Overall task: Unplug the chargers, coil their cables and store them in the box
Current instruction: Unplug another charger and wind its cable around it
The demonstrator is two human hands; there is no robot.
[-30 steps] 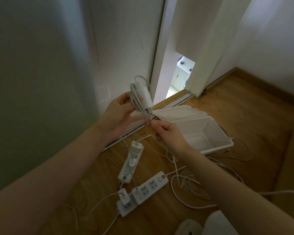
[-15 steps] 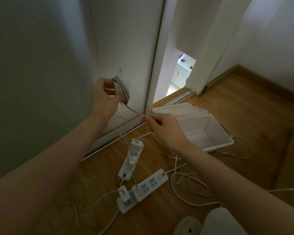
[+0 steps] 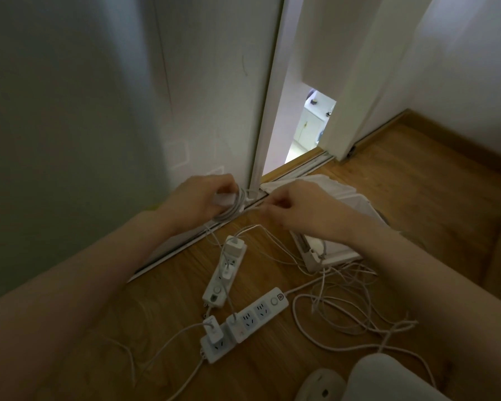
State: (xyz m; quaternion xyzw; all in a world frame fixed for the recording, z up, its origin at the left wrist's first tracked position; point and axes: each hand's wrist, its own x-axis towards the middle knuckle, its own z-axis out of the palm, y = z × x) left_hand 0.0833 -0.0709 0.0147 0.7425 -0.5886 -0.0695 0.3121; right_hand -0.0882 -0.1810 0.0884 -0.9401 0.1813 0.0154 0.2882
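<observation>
My left hand [image 3: 198, 201] grips a white charger [image 3: 224, 199] with its cable [image 3: 231, 211] wound in loops around it. My right hand [image 3: 298, 205] pinches the free end of that cable just to the right, above the floor. The open white box [image 3: 334, 256] lies on the wooden floor under my right wrist, mostly hidden. Below my hands, two chargers [image 3: 234, 246] sit plugged into a power strip [image 3: 223, 273]. Another charger [image 3: 213, 329] is plugged into the nearest strip [image 3: 217, 347].
A third power strip [image 3: 261, 312] lies between the others. Loose white cables [image 3: 356, 308] tangle on the floor at the right. A white wall and sliding door frame [image 3: 268, 111] stand close ahead. A slipper [image 3: 320, 384] and my knee [image 3: 388, 377] show at the bottom.
My left hand has dropped from up by the wall to near the floor with the coiled charger. My right hand moved left, closer to it, still pinching the cable end.
</observation>
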